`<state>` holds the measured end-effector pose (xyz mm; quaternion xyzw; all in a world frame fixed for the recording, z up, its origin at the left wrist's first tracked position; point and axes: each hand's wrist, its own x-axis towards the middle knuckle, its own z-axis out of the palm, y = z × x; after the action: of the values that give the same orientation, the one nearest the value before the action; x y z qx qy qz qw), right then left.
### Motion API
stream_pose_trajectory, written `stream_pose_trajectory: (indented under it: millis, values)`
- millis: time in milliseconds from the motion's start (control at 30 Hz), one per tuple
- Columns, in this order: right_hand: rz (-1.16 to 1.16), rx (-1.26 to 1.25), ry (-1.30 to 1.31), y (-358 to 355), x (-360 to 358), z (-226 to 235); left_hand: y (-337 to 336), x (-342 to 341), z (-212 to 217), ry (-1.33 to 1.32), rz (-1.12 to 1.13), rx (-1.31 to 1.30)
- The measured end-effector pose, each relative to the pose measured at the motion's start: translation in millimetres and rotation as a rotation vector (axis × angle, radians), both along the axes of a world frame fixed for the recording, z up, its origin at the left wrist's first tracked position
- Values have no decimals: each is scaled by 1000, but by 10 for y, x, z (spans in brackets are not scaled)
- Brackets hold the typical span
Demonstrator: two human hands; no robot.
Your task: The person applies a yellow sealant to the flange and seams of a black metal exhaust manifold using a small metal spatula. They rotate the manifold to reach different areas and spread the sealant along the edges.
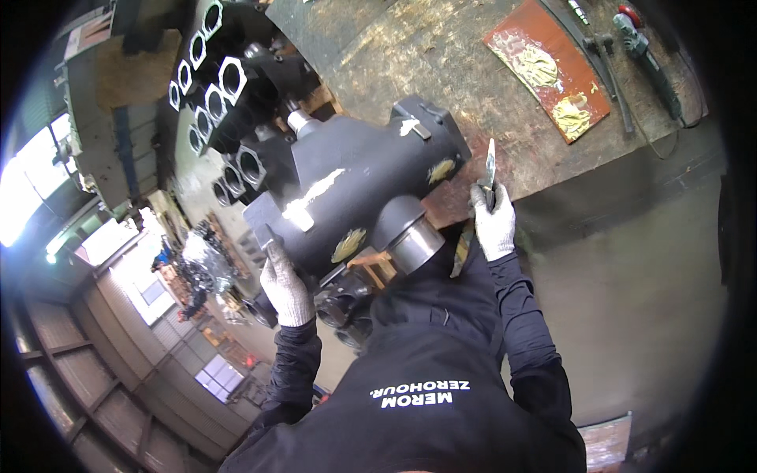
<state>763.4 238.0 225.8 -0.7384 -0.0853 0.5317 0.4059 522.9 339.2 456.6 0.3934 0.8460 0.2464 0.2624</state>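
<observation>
A large dark grey metal cylinder casting [347,169] lies slantwise before me, with square flanges at its ends and a bare metal collar on its near side. Pale yellow filler [348,246] is smeared on it in several patches. My left hand [285,290], in a whitish glove with dark fingers, grips the casting's left flange at its near edge; part of the fingers is hidden. Right of the casting, clear of its surface, my right hand [495,225] is closed round the handle of a putty knife [491,158]. Its blade points away from me.
A worn workbench [410,55] bears a reddish-brown board [524,39] with heaps of filler. Beside it lie a hammer-like tool [617,83] and a corded angle grinder [650,63]. Several dark castings with hexagonal ends [232,79] stand at the far left. Wooden blocks [374,268] sit beneath the casting.
</observation>
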Motion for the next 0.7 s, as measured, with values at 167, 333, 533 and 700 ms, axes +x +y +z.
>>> stream_pose_trajectory:
  millis: [167,333,533,700]
  values:
    - [-69,128,109,-211,54,445,-107,-109,-25,-70,-31,-29]
    - [-28,18,3,-275,372,372,-30,92,14,-112,39,36]
    - [67,21,107,-130,1106,0,-75,433,22,-30,208,69]
    - [241,-7,-12,32,1520,-238,47,592,-38,-23,234,210]
